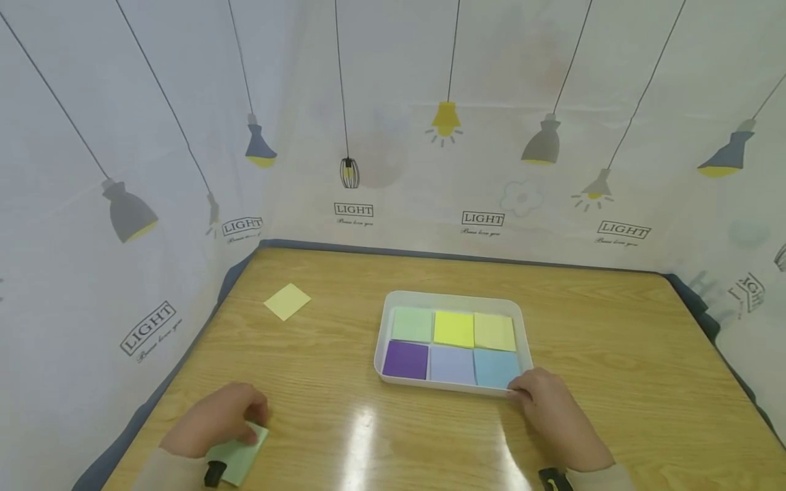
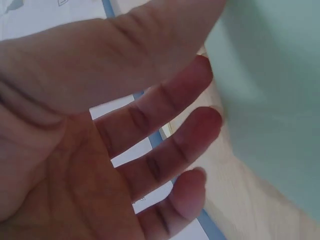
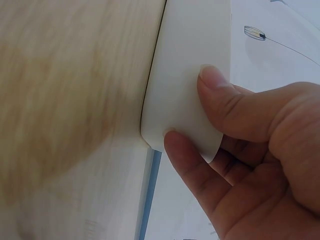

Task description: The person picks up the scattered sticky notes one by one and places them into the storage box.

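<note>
My left hand (image 1: 221, 414) is at the table's front left, pinching a pale green sticky note pad (image 1: 244, 461). In the left wrist view the thumb (image 2: 130, 50) lies at the edge of the green sheet, and the other fingers are loosely bent beside it. A white tray (image 1: 424, 385) stands at mid-table, with sticky notes in two rows: pale green (image 1: 413, 324), bright yellow (image 1: 454, 329), pale yellow (image 1: 495, 332), dark purple (image 1: 406, 360), lavender (image 1: 452, 365) and light blue (image 1: 496, 368). My right hand (image 1: 555, 412) grips the tray's near right corner, thumb on its outer wall (image 3: 185, 65).
A single pale yellow sticky note (image 1: 287, 301) lies on the wooden table (image 1: 614, 354) at the back left. A white curtain (image 1: 405, 136) printed with lamps encloses the table's back and sides.
</note>
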`<state>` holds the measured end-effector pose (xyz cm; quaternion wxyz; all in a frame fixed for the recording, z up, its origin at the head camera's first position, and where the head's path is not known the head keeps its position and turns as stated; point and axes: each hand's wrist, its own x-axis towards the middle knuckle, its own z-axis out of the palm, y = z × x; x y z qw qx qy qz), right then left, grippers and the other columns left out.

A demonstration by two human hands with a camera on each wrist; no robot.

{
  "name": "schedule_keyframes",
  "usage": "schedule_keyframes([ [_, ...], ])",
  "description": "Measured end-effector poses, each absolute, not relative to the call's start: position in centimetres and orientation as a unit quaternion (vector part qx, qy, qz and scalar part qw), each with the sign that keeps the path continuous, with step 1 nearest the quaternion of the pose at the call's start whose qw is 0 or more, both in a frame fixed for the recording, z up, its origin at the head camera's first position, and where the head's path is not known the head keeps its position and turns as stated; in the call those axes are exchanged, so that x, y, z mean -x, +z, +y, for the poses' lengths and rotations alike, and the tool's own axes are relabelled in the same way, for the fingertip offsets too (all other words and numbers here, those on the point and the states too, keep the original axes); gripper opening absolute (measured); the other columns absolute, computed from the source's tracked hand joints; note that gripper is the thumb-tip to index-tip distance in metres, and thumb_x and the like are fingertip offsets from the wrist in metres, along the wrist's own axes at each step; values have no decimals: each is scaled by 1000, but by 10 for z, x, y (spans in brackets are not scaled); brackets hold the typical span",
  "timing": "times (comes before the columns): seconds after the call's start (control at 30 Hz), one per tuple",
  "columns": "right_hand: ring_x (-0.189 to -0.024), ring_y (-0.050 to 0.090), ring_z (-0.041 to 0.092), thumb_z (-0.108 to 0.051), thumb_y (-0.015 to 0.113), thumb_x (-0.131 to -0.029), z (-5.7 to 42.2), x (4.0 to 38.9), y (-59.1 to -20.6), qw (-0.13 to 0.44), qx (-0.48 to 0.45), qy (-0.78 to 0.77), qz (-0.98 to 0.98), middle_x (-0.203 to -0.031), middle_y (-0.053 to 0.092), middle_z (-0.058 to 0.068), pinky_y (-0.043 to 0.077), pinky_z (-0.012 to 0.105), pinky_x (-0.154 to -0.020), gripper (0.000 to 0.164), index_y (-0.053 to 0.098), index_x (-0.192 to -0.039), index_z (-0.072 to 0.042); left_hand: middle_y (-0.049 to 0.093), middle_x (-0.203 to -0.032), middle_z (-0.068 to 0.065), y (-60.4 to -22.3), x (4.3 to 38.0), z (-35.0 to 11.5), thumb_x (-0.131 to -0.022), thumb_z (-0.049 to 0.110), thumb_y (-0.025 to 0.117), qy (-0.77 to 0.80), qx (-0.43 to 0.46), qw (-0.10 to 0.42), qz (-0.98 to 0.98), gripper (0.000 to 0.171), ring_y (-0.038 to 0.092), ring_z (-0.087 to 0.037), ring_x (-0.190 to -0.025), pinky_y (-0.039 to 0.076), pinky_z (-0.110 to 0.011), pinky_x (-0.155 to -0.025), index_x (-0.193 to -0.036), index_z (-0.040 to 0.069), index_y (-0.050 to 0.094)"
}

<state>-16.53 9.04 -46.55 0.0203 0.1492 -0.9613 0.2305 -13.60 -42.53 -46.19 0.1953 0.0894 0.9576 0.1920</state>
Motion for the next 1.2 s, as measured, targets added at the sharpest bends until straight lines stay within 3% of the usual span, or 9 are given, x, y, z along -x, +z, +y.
schedule_keyframes([
  [0.17, -84, 67, 19, -7, 76, -86, 91, 165, -466, 31, -156, 230, -960, -83, 72, 3, 58, 39, -76, 6, 76, -80, -6, 65, -80, 10, -465, 137, -428, -62, 3, 88, 203, -79, 204, 954, 31, 58, -12, -81, 54, -41, -82, -74, 21, 66],
  [0.43, -84, 67, 19, -4, 77, -84, 92, 166, -467, 41, -162, 229, -959, -84, 73, 3, 58, 39, -76, 6, 76, -80, -8, 58, -73, 10, -470, 133, -429, -62, 2, 86, 215, -99, 172, 956, 32, 50, -11, -70, 45, -26, -65, -72, 20, 61],
  [0.67, -84, 67, 20, -6, 76, -85, 90, 165, -463, 28, -158, 231, -960, -84, 73, 3, 58, 40, -77, 5, 76, -80, -8, 58, -72, 6, -465, 136, -426, -66, 4, 85, 204, -54, 180, 961, 28, 50, -15, -68, 43, -30, -62, -70, 18, 61],
  [1.07, -84, 66, 19, -5, 76, -85, 91, 165, -462, 28, -161, 235, -958, -84, 73, 2, 57, 38, -75, 7, 77, -80, -10, 53, -70, 8, -452, 151, -417, -74, 13, 84, 196, -108, 140, 965, 28, 47, -11, -65, 39, -27, -59, -74, 20, 56],
  [1.2, -83, 66, 18, -5, 77, -85, 91, 164, -463, 30, -160, 236, -958, -83, 73, 2, 57, 37, -75, 7, 76, -80, -9, 59, -74, 8, -447, 160, -405, -78, 14, 83, 202, -116, 135, 963, 24, 50, -9, -68, 43, -28, -61, -80, 20, 59],
])
